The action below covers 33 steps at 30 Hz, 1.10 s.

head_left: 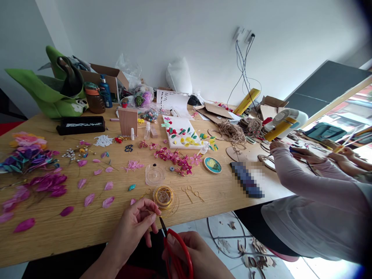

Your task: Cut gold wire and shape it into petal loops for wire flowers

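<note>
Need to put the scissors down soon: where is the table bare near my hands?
Bare wood lies left of the left hand, below the loose pink petals, and between the gold wire spool and the blurred dark object. Around the white foam board it is crowded.

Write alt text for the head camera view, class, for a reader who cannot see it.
At the near edge of a wooden table, a person's left hand pinches thin gold wire beside a wire spool while the right hand holds red-handled scissors up to it. Pink petals and craft flowers lie scattered; a co-worker in white sleeves works at right.
</note>
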Each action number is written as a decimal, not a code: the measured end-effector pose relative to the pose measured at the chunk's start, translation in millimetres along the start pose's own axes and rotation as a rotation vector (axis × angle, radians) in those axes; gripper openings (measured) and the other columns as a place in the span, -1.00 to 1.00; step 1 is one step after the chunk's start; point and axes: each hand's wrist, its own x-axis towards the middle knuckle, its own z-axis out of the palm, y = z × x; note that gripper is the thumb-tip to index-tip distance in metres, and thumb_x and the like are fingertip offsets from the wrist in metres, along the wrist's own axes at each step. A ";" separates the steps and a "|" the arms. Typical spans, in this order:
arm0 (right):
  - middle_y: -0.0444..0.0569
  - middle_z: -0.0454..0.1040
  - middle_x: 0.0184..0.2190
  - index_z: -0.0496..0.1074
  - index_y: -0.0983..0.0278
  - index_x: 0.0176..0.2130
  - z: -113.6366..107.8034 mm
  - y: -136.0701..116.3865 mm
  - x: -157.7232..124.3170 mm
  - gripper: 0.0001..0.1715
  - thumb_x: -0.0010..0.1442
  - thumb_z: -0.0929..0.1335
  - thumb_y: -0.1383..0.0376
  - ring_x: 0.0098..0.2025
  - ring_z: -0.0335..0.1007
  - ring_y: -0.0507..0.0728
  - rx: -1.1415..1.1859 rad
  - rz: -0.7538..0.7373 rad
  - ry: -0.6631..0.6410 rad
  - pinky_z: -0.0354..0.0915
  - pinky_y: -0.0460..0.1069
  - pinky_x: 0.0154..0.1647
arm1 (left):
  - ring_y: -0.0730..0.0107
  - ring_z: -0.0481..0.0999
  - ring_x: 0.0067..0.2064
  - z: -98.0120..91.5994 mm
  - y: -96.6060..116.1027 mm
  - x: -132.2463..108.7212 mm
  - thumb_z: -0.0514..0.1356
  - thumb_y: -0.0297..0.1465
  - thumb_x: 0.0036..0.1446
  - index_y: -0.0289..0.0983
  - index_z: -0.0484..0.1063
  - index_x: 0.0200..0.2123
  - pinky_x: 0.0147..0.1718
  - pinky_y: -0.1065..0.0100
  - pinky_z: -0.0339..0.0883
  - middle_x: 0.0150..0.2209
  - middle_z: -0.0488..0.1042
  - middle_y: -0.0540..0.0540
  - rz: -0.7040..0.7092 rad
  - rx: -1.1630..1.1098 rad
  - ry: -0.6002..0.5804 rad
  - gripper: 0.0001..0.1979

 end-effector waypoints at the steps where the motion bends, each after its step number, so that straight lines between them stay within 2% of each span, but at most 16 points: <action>1: -0.14 0.31 -0.77 0.45 0.41 -0.49 -0.1 1.0 0.6 -0.10 -0.20 0.31 -0.40 -0.75 0.12 -0.08 0.003 -0.004 0.002 -0.05 -0.14 -0.69 | 0.50 0.36 -0.55 -0.1 -0.7 0.5 0.25 -0.23 0.00 -0.28 0.36 -0.36 -0.75 0.53 0.27 -0.47 0.40 0.03 -0.005 0.006 -0.005 -0.76; 5: -0.13 0.31 -0.77 0.46 0.41 -0.49 -0.8 6.3 2.9 -0.10 -0.19 0.31 -0.39 -0.74 0.13 -0.08 0.007 -0.011 0.016 -0.05 -0.14 -0.70 | 0.46 0.36 -0.56 -0.8 -3.1 1.8 0.25 -0.20 0.00 -0.27 0.35 -0.37 -0.76 0.53 0.24 -0.56 0.37 0.05 -0.008 0.025 0.003 -0.73; 8: -0.13 0.32 -0.76 0.48 0.43 -0.47 -1.4 7.8 2.6 -0.11 -0.16 0.32 -0.37 -0.73 0.15 -0.08 0.023 -0.009 0.025 -0.03 -0.14 -0.69 | 0.45 0.38 -0.56 -2.1 -5.0 2.1 0.25 -0.19 0.00 -0.27 0.35 -0.38 -0.73 0.52 0.26 -0.54 0.41 0.03 -0.001 0.048 0.018 -0.73; 11: -0.12 0.33 -0.75 0.47 0.43 -0.47 -1.6 6.6 1.4 -0.14 -0.13 0.33 -0.35 -0.72 0.16 -0.08 0.060 -0.013 0.005 -0.02 -0.15 -0.67 | 0.54 0.35 -0.61 -3.0 -5.9 2.5 0.25 -0.21 0.02 -0.28 0.37 -0.39 -0.66 0.52 0.28 -0.52 0.45 0.02 0.010 0.065 0.017 -0.75; 19: -0.09 0.33 -0.74 0.45 0.43 -0.51 -1.4 5.1 1.9 -0.10 -0.23 0.33 -0.39 -0.71 0.18 -0.07 0.068 0.004 0.022 -0.03 -0.14 -0.67 | 0.54 0.41 -0.58 -2.0 -1.8 3.1 0.28 -0.24 -0.05 -0.28 0.41 -0.42 -0.53 0.45 0.37 -0.41 0.49 -0.01 0.009 0.068 0.086 -0.77; 26: -0.10 0.32 -0.76 0.44 0.43 -0.49 1.0 8.3 5.3 -0.08 -0.24 0.32 -0.41 -0.74 0.15 -0.07 0.078 0.002 0.011 -0.05 -0.14 -0.70 | 0.52 0.41 -0.58 -1.9 -1.4 2.0 0.29 -0.24 -0.05 -0.28 0.44 -0.44 -0.51 0.44 0.37 -0.40 0.50 -0.02 0.010 0.084 0.087 -0.78; 33: -0.15 0.31 -0.75 0.40 0.39 -0.46 2.3 -2.3 -3.4 -0.12 -0.18 0.31 -0.39 -0.73 0.12 -0.10 0.045 -0.021 -0.009 -0.05 -0.16 -0.70 | 0.55 0.40 -0.61 -2.0 0.1 0.6 0.29 -0.24 -0.06 -0.28 0.43 -0.42 -0.54 0.45 0.37 -0.37 0.51 -0.02 0.007 0.067 0.080 -0.77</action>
